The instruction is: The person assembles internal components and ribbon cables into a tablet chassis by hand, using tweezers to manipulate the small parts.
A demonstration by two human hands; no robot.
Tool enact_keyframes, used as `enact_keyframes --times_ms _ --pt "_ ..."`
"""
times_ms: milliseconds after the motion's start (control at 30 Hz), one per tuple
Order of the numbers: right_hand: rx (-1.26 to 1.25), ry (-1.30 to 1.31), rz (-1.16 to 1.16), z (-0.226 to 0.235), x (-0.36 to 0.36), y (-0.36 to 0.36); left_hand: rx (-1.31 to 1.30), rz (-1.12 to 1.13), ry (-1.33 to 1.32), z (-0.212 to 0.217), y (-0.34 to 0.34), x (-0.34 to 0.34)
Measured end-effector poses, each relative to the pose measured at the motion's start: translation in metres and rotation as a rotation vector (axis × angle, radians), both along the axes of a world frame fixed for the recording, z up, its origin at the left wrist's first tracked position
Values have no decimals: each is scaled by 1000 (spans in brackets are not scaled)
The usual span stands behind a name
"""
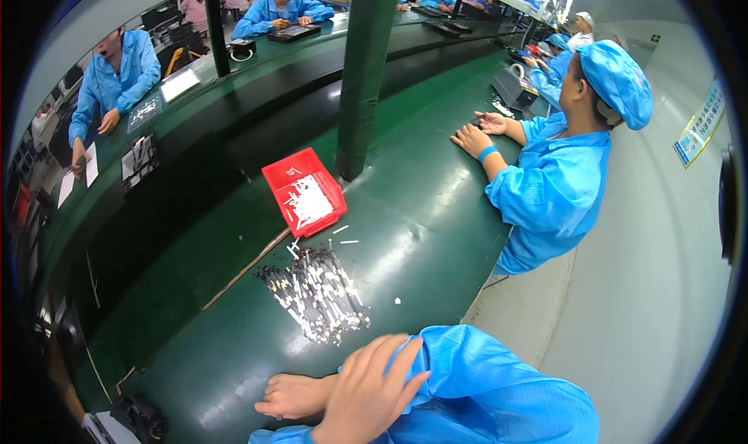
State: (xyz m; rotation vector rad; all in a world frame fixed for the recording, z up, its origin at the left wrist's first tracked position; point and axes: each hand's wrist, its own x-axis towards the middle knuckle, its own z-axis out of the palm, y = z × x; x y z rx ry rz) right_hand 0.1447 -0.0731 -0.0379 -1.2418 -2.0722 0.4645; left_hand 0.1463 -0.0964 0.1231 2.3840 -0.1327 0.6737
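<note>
My left hand point(368, 391) lies across my right forearm, fingers stretched and slightly spread, its fingertips at the rolled blue sleeve point(460, 358). Nothing shows in its grasp. Underneath, my right hand point(290, 397) reaches left, low over the green table, with its fingers curled in and no object visible in them. A ring-like band shows on one finger. Beyond both hands lies a heap of thin black-and-white strips point(319, 294) with small gold-coloured bits. Behind the heap stands a red bin point(274, 176) holding many small white strips point(308, 201).
A green post point(363, 77) rises behind the bin. Loose white strips point(349, 242) and a small white piece point(397, 300) lie on the tabletop point(436, 249). A co-worker in blue point(557, 171) sits at the right; others work across the bench. A black object point(139, 419) is at lower left.
</note>
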Motion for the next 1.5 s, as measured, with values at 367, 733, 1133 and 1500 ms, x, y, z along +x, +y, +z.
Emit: enact_keyframes --times_ms 367,733,1133,1500 --pt "195 177 52 -20 -24 10 11 -297 275 -89 -36 20" --pt "218 203 76 -13 -24 11 159 -371 294 -91 -37 20" --pt "213 171 63 -9 -21 8 246 -308 161 -96 -57 15" --pt "253 205 40 -10 -22 10 67 -393 -107 -123 -58 -3"
